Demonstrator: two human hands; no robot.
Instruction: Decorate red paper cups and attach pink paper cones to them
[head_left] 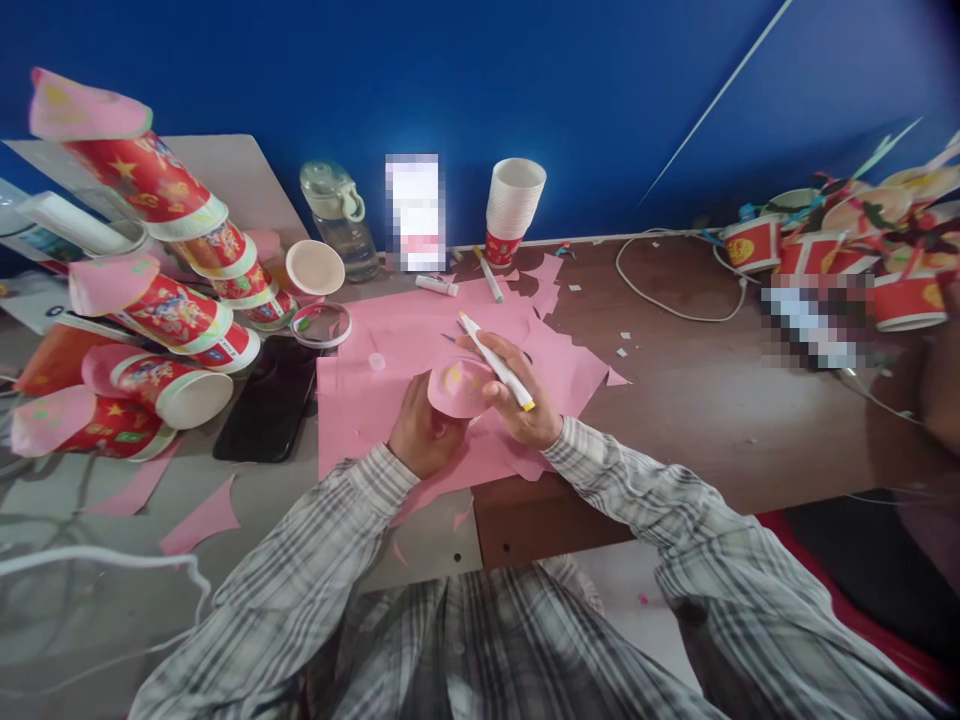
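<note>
My left hand [421,432] is closed around a cup topped with pink paper [459,388]. Yellow and green marks show on the pink top, while the cup's body is mostly hidden by the fingers. Held in my right hand [531,392] is a white marker with yellow ends [498,364], slanting across the fingers. The fingertips of that hand reach the right edge of the pink top. Beneath both hands lies a large pink paper sheet [352,345] with ragged cut edges. A capped marker [436,286] and a green-tipped marker [489,275] rest at its far edge.
Stacked paper cups [514,200], a lit phone [420,215] and a water bottle [341,225] stand along the blue wall. Decorated red cups [161,185] crowd the left, near a dark phone [266,405] and a tape roll [321,325]. A cable [675,312] and more cups [754,243] are right.
</note>
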